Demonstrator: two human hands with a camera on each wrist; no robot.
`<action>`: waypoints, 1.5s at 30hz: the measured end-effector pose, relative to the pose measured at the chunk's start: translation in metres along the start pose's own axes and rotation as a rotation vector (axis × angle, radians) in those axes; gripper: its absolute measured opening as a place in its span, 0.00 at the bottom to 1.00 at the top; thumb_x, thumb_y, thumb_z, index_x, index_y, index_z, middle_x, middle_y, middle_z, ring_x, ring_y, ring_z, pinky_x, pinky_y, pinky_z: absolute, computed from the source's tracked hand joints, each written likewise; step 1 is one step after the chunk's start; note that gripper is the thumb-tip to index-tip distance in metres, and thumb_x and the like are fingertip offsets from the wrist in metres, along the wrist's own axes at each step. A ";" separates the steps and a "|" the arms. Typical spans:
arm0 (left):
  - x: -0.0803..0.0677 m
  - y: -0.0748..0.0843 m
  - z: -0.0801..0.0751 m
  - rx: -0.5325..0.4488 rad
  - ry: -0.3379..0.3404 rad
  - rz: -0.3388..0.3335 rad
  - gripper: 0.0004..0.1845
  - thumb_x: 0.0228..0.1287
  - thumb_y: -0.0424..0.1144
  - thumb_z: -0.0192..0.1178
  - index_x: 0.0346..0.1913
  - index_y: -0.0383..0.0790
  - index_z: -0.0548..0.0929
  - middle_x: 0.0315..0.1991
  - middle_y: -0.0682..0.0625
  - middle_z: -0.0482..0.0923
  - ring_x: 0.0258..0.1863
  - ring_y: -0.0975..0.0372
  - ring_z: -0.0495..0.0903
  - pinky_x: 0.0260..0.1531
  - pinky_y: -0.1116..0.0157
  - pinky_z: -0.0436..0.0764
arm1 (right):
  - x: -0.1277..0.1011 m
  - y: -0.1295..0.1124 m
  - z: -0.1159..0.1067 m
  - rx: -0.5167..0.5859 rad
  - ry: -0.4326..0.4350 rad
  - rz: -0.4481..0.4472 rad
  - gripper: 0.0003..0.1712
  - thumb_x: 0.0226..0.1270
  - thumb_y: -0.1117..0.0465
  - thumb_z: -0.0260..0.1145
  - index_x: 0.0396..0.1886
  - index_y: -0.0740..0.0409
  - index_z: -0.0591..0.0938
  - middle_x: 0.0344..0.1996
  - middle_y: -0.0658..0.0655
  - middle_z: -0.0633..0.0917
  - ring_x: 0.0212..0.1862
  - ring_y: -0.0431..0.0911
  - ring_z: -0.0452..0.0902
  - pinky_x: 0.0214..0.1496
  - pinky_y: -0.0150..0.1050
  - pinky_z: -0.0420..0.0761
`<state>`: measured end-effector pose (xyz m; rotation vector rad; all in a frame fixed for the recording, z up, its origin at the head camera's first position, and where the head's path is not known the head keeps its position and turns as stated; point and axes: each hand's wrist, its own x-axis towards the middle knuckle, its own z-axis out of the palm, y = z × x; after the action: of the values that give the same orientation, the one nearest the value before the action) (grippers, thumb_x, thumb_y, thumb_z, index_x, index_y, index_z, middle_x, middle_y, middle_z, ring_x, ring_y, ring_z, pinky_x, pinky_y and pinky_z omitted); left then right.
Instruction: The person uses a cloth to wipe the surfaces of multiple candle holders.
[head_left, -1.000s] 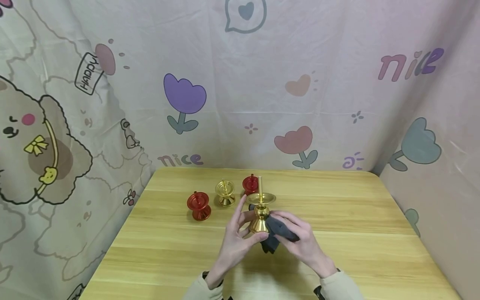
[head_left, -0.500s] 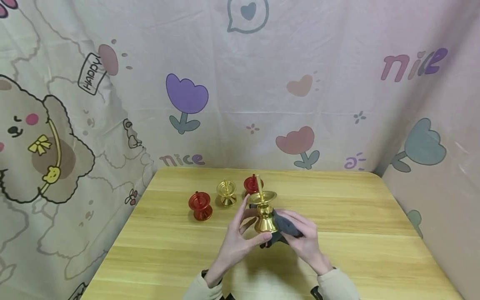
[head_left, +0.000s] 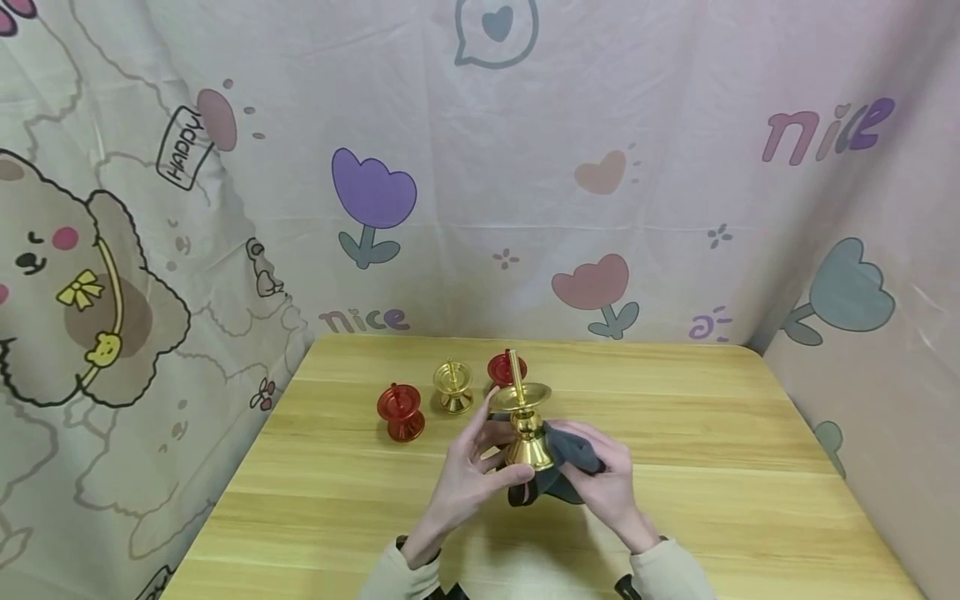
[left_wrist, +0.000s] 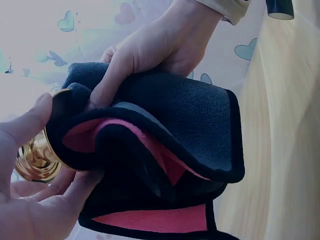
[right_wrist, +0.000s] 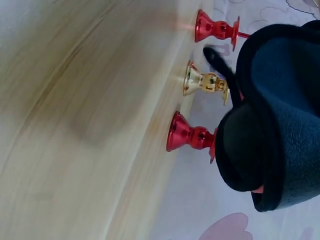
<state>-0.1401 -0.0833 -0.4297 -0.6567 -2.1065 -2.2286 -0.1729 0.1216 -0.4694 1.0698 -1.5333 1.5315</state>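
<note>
My left hand (head_left: 467, 483) grips a gold candle holder (head_left: 529, 454) by its base, fingers behind and thumb at the front edge. The holder is raised over the table and leans slightly left, its dish and spike on top. Pinched in my right hand (head_left: 611, 479) is a dark blue-grey cloth (head_left: 573, 450), pressed against the right side of the base. In the left wrist view the folded cloth (left_wrist: 200, 120) shows black edging and a pink reverse, and covers the base of the holder (left_wrist: 36, 162). In the right wrist view the cloth (right_wrist: 300, 130) hides both hands.
Left of the hands, on the wooden table (head_left: 712, 433), stand a red candle holder (head_left: 401, 412) and a smaller gold one (head_left: 453, 385). Another red holder (head_left: 504, 367) is partly behind the raised one. A printed curtain (head_left: 480, 167) hangs along the table's back and sides.
The gold holder has tipped slightly left, after a small shift right and back. The cloth has moved with my right hand along the base, and its hanging folds have changed shape.
</note>
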 end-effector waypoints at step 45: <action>-0.001 0.005 0.015 0.073 0.174 -0.025 0.59 0.49 0.32 0.78 0.81 0.44 0.51 0.53 0.38 0.82 0.56 0.48 0.82 0.59 0.55 0.83 | 0.002 0.001 0.012 -0.224 0.102 -0.260 0.10 0.65 0.71 0.67 0.39 0.79 0.85 0.42 0.69 0.89 0.51 0.51 0.87 0.62 0.36 0.83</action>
<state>-0.1330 -0.0700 -0.4250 -0.4176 -2.1100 -2.1227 -0.1739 0.1091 -0.4685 1.0020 -1.3976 1.1895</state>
